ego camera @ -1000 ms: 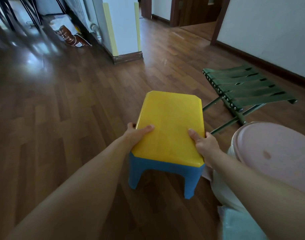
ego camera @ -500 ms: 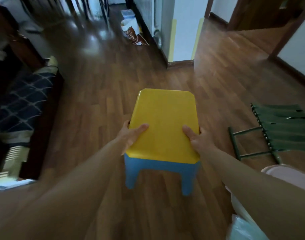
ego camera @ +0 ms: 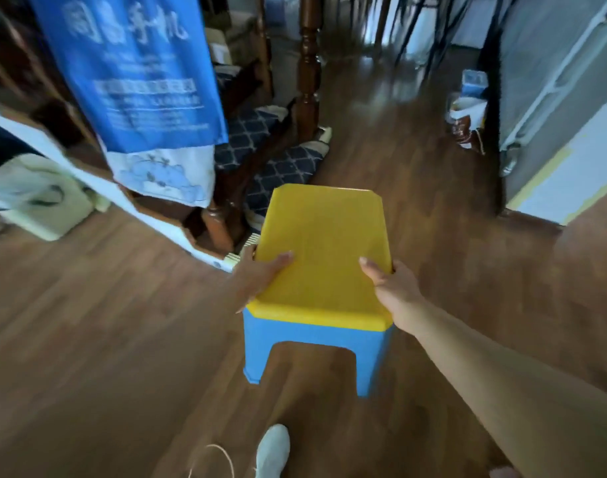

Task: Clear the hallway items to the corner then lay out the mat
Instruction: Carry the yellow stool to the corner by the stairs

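Observation:
A small plastic stool [ego camera: 321,257] with a yellow top and blue legs is held up above the wooden floor in the middle of the view. My left hand [ego camera: 260,276] grips its left edge, thumb on the yellow top. My right hand [ego camera: 390,288] grips the right edge in the same way. The stool's far legs are hidden under the seat. No mat is in sight.
Dark wooden furniture [ego camera: 307,67] with patterned navy cushions [ego camera: 278,167] stands ahead on the left, and a blue printed bag [ego camera: 133,70] hangs over it. A pale green box [ego camera: 36,198] sits far left. Bags [ego camera: 467,112] lean by the wall [ego camera: 571,160] on the right. My white shoe [ego camera: 273,450] shows below.
The view has swung left while both hands keep hold of the stool. The green folding stool and pink lid have left the view; the wooden furniture and hanging bag have come in.

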